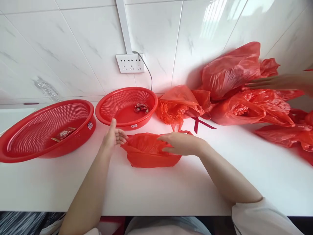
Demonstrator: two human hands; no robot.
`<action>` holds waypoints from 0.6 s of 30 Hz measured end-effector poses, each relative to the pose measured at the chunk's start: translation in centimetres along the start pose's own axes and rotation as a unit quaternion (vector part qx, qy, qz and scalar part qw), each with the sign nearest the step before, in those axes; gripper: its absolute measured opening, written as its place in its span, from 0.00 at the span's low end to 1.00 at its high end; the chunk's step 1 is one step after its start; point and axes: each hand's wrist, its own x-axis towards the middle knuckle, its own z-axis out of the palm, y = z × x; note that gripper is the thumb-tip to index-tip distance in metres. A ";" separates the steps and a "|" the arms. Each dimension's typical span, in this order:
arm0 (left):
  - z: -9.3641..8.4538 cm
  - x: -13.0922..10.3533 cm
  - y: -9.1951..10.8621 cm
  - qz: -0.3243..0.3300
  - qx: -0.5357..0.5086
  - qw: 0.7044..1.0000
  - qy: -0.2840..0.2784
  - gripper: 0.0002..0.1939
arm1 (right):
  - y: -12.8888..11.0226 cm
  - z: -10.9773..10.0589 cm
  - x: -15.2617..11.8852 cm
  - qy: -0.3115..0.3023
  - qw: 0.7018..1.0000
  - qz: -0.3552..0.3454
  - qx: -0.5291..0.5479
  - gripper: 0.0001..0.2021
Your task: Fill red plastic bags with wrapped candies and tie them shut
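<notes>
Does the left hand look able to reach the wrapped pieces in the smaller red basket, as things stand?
Probably yes: the smaller red basket is open on top, just beyond the left hand, and nothing seems to cover the wrapped pieces.

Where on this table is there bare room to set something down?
Bare tabletop lies this side of the open red bag, between the left basket and left forearm, and right of the right forearm, short of the piled bags. The back is crowded with the smaller basket and those bags.
</notes>
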 end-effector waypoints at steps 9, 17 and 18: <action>-0.4 2.3 -0.3 -0.134 -0.219 0.966 -0.042 0.21 | -2.5 -0.2 -1.3 -0.048 0.997 -0.054 -0.001 0.17; 0.3 1.9 -1.3 -0.040 -0.260 0.965 -0.018 0.07 | 0.4 1.3 1.0 -0.077 0.996 0.044 -0.026 0.14; 0.6 1.9 -1.6 -0.030 -0.264 0.964 -0.010 0.06 | 1.0 1.6 1.6 -0.067 0.997 0.038 -0.020 0.15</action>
